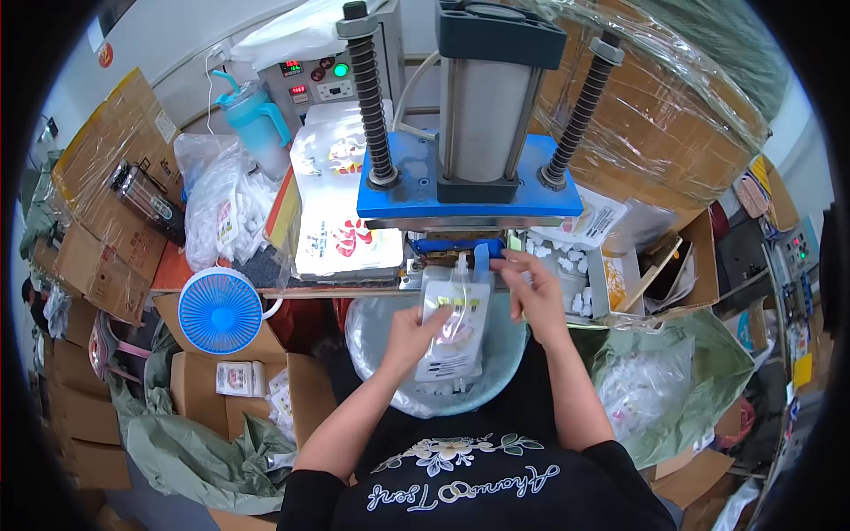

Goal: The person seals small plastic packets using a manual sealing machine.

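Note:
My left hand (414, 338) is closed on the left side of a white printed pouch (456, 327). The pouch hangs upright with its clear spout at the top, just below the front of the press (469, 196). To the right of the spout, my right hand (534, 292) is raised beside a small blue strip (482, 258), its thumb and index finger near the strip; whether they touch it is unclear. A pale plastic-lined basin (365, 341) is under the pouch, with small white pieces in it.
A stack of printed pouches (332, 250) lies left of the press. White spouts (567, 259) and a small box (615, 276) are at its right. A blue fan (220, 310) stands at the table's left edge. Open cartons (197, 380) flank the basin.

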{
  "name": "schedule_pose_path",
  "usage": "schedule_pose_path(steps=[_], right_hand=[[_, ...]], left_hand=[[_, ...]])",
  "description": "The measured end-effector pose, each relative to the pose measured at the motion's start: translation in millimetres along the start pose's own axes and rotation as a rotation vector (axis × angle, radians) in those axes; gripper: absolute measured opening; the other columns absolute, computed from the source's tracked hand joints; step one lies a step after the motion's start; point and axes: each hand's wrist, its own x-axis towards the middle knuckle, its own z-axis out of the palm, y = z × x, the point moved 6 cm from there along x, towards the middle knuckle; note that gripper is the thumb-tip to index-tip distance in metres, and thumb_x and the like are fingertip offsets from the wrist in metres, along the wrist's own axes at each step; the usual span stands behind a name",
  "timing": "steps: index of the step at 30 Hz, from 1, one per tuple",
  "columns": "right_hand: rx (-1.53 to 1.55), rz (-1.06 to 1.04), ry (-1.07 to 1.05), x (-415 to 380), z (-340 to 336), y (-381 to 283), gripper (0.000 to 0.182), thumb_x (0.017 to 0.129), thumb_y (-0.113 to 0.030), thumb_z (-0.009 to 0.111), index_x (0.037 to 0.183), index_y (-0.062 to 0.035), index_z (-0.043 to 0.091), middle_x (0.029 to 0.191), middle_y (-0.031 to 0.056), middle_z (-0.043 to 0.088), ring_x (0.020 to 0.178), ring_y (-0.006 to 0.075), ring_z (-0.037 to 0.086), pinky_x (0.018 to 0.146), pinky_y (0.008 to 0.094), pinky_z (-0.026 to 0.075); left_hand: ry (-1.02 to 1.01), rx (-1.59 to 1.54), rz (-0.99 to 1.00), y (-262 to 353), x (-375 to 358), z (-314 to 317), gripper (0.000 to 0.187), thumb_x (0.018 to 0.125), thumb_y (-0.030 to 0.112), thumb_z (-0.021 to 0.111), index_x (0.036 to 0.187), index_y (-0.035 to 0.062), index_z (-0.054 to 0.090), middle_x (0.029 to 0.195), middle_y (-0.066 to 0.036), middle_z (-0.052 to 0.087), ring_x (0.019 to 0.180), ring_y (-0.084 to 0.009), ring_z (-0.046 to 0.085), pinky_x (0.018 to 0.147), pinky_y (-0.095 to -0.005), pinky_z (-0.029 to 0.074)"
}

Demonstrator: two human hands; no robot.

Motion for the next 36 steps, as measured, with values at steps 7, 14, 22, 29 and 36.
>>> schedule_pose_path(steps=[7, 14, 22, 29, 36], right_hand=[[0.3, 0.071, 0.037, 4, -41, 19, 0.043, 0.097, -0.007, 0.046, 0.139, -0.0056, 0.039, 0.133, 0.0175, 0.051, 0.095, 0.0226, 0.064, 0.074, 0.0314, 0.056], [0.258, 0.032, 0.185, 6, -57, 34, 0.043, 0.097, -0.004, 0.048, 0.138, -0.0068, 0.032, 0.127, 0.0192, 0.056, 0.098, 0.0282, 0.067, 0.074, 0.0321, 0.058], [0.269, 0.006, 0.229, 12, -64, 51, 0.027, 0.094, -0.006, 0.057, 0.12, -0.0044, 0.049, 0.11, 0.011, 0.067, 0.092, 0.017, 0.068, 0.067, 0.0227, 0.053], [-0.045, -0.158, 0.265, 0, -62, 24, 0.031, 0.09, -0.01, 0.064, 0.12, -0.0047, 0.06, 0.081, -0.0005, 0.062, 0.069, 0.0061, 0.056, 0.059, 0.0229, 0.046], [-0.322, -0.389, 0.174, -25, -4, -41, 0.02, 0.086, -0.017, 0.065, 0.101, -0.005, 0.068, 0.095, 0.0124, 0.069, 0.081, 0.0256, 0.064, 0.074, 0.0367, 0.051]], left_hand=[[0.043, -0.543, -0.186, -2, 32, 12, 0.028, 0.084, 0.017, 0.073, 0.099, -0.0057, 0.067, 0.092, -0.012, 0.07, 0.079, -0.0171, 0.068, 0.069, -0.0292, 0.054], [0.044, 0.25, 0.02, 32, 38, -39, 0.028, 0.089, 0.023, 0.067, 0.105, -0.0003, 0.068, 0.08, 0.0, 0.067, 0.065, -0.0099, 0.06, 0.057, -0.0258, 0.047], [0.448, 1.14, 0.576, 35, 14, -92, 0.058, 0.077, 0.025, 0.07, 0.131, 0.0093, 0.054, 0.143, -0.01, 0.046, 0.139, -0.028, 0.034, 0.114, -0.0538, 0.011], [0.579, 0.584, 0.632, 57, -13, -128, 0.012, 0.089, 0.008, 0.063, 0.092, -0.0036, 0.066, 0.088, -0.01, 0.069, 0.081, -0.0177, 0.061, 0.078, -0.0324, 0.045], [0.161, 0.045, 0.304, 31, -34, -48, 0.016, 0.085, 0.0, 0.067, 0.099, -0.0078, 0.068, 0.091, -0.008, 0.07, 0.081, -0.0112, 0.063, 0.076, -0.0235, 0.048]])
